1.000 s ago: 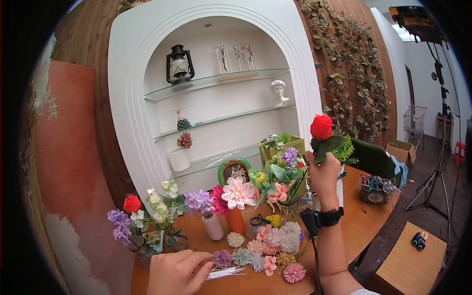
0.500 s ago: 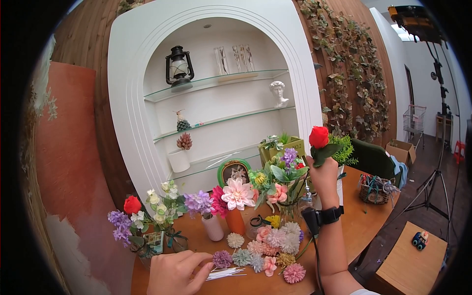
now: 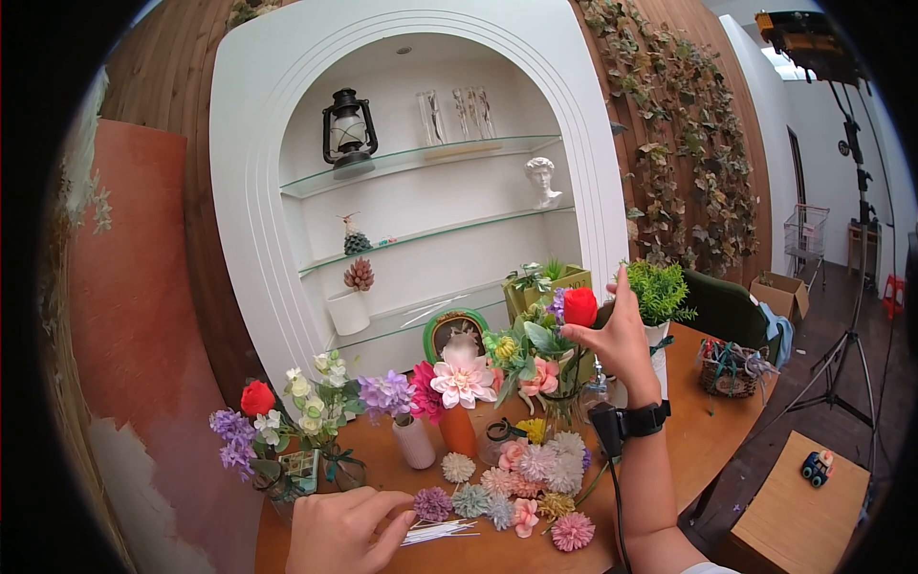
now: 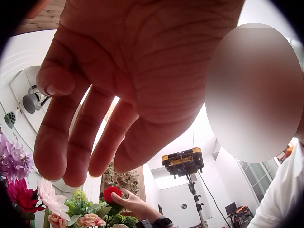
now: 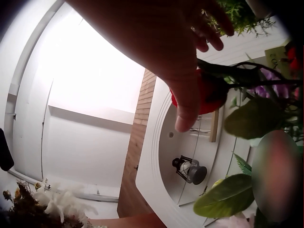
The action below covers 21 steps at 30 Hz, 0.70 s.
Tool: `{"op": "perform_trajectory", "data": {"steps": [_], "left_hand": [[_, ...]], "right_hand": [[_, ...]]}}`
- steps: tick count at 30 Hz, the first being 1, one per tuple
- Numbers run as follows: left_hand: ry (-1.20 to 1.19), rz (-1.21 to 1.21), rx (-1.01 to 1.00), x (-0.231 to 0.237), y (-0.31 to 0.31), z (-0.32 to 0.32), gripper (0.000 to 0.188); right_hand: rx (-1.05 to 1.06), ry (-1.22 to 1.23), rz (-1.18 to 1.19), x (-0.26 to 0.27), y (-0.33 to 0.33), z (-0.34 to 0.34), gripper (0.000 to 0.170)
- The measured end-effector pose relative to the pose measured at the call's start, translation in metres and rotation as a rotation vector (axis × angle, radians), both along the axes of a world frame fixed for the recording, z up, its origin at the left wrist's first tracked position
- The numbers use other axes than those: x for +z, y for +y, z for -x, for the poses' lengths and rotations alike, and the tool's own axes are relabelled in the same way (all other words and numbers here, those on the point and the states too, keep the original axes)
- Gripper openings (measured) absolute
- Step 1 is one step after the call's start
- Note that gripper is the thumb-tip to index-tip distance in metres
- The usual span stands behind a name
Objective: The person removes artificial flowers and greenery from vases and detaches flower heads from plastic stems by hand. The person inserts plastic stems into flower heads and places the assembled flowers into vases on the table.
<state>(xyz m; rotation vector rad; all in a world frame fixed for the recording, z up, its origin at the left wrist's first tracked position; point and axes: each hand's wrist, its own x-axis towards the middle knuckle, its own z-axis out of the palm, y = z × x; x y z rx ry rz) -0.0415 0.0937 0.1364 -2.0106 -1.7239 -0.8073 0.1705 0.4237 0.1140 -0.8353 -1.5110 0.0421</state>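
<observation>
A red rose [image 3: 579,308] stands with its dark stem among the blooms of the mixed bouquet [image 3: 540,349] in a glass vase. My right hand [image 3: 626,340] is right beside the rose, thumb stretched out and fingers spread. In the right wrist view, the thumb overlaps the red petals [image 5: 209,92] and the stem runs off sideways past green leaves. My left hand [image 3: 349,531] hovers low at the table's front, fingers loosely bent and holding nothing, near thin white sticks [image 3: 440,531] and a purple pompom flower [image 3: 432,503].
Several pompom flowers [image 3: 535,464] lie mid-table. Behind them stand an orange vase [image 3: 459,430], a pink vase [image 3: 413,442] and a green-framed oval picture [image 3: 430,335]. Glass vases with flowers [image 3: 344,469] are at left. A potted plant [image 3: 655,292] and a wicker basket [image 3: 727,373] are at right.
The red rose has come down and left into the bouquet. My right hand has let go of it, its fingers now spread. The left hand has stayed in place.
</observation>
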Motion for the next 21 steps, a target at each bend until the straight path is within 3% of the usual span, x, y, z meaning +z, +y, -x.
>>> {"op": "perform_trajectory", "data": {"steps": [4, 6, 7, 9, 10, 12, 21], "left_hand": [[0.005, 0.055, 0.065, -0.002, 0.005, 0.002, 0.011], [0.000, 0.052, 0.065, -0.003, 0.004, 0.002, 0.011], [-0.005, 0.051, 0.064, -0.003, 0.004, 0.002, 0.011], [-0.001, 0.046, 0.062, -0.004, 0.004, 0.002, 0.011], [0.003, 0.043, 0.058, -0.004, 0.005, 0.002, 0.011], [0.002, 0.045, 0.058, -0.003, 0.004, 0.001, 0.011], [0.005, 0.027, 0.024, 0.001, -0.001, 0.000, 0.011]], "right_hand": [[0.040, 0.147, -0.105, 0.009, -0.005, 0.000, 0.086], [-0.001, 0.227, -0.256, 0.016, -0.011, -0.003, 0.062], [0.000, 0.227, -0.256, 0.017, -0.013, -0.004, 0.062], [-0.039, 0.217, -0.310, 0.019, -0.016, -0.010, 0.033], [-0.040, 0.216, -0.309, 0.021, -0.019, -0.010, 0.033], [-0.003, 0.309, -0.324, 0.024, -0.026, -0.010, 0.016], [0.153, 0.259, -0.247, 0.032, -0.063, -0.012, 0.012]]}}
